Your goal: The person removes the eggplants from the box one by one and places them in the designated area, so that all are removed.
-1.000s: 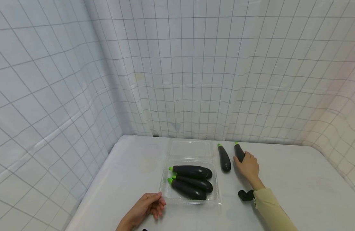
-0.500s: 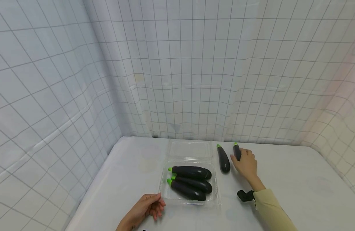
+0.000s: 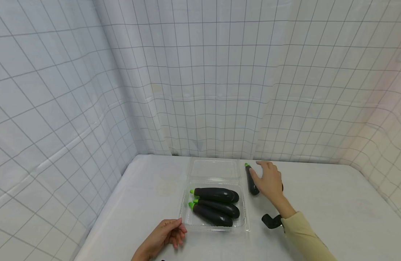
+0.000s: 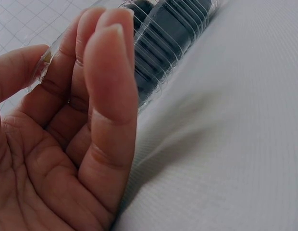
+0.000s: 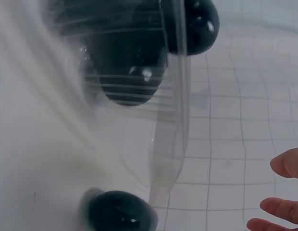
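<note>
Pinching the clear box (image 3: 195, 220) at its near-left corner with left hand (image 3: 166, 232); holding right hand (image 3: 269, 182) spread and empty, right of the box. Looks well along: at least three eggplants (image 3: 212, 214) packed, lid (image 3: 215, 169) open behind, two right of the box seemingly left to load. Can see only part of inner loose eggplant (image 3: 252, 185), contact unclear, and a sliver of outer loose eggplant (image 3: 282, 187) past right hand.

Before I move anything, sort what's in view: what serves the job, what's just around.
Likely in the job:
open clear container
eggplants inside it
loose eggplants beside it

Apparently just around:
gridded sheet
white table covering
black wrist device
</note>
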Demonstrator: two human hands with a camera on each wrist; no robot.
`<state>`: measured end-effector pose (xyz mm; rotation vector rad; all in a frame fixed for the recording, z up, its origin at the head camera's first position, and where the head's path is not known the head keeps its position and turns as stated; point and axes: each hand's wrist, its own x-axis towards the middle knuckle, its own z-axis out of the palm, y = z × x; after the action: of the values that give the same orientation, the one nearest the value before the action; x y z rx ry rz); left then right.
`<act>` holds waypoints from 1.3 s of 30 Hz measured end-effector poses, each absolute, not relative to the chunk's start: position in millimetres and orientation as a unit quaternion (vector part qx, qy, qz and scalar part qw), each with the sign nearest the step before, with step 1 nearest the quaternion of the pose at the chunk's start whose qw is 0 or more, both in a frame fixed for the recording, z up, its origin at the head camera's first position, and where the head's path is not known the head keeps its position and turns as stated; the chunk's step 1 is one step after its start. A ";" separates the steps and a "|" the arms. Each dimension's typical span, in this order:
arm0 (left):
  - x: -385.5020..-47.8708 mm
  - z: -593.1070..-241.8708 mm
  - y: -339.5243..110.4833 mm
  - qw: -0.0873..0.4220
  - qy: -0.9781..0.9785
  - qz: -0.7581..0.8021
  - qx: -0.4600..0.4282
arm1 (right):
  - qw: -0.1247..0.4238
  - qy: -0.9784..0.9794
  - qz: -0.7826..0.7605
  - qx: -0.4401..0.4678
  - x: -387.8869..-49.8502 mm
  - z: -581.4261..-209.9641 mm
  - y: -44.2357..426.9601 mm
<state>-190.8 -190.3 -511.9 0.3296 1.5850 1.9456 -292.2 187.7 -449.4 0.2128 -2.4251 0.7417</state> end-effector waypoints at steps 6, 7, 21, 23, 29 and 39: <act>-192.7 -512.7 -190.5 0.295 0.596 0.735 0.131 | 0.279 -0.904 0.283 0.156 -286.8 -434.7 165.9; -192.8 -512.9 -190.5 0.295 0.596 0.735 0.132 | 0.267 -0.906 0.283 0.166 -285.8 -432.4 162.1; -190.1 -512.4 -190.9 0.302 0.598 0.733 0.122 | 0.020 -0.898 0.282 0.336 -287.4 -424.0 129.8; -189.7 -512.2 -190.6 0.301 0.599 0.732 0.121 | 0.008 -0.895 0.280 0.348 -287.7 -424.5 126.6; -189.2 -511.4 -189.7 0.298 0.596 0.736 0.124 | -0.011 -0.891 0.266 0.367 -288.4 -426.2 118.4; -189.5 -511.2 -188.9 0.298 0.596 0.735 0.125 | -0.045 -0.903 0.231 0.361 -289.5 -428.6 109.7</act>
<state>-189.5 -188.9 -511.2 0.3320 1.5833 1.9538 -289.5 109.7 -428.6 1.1663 -2.9195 0.7466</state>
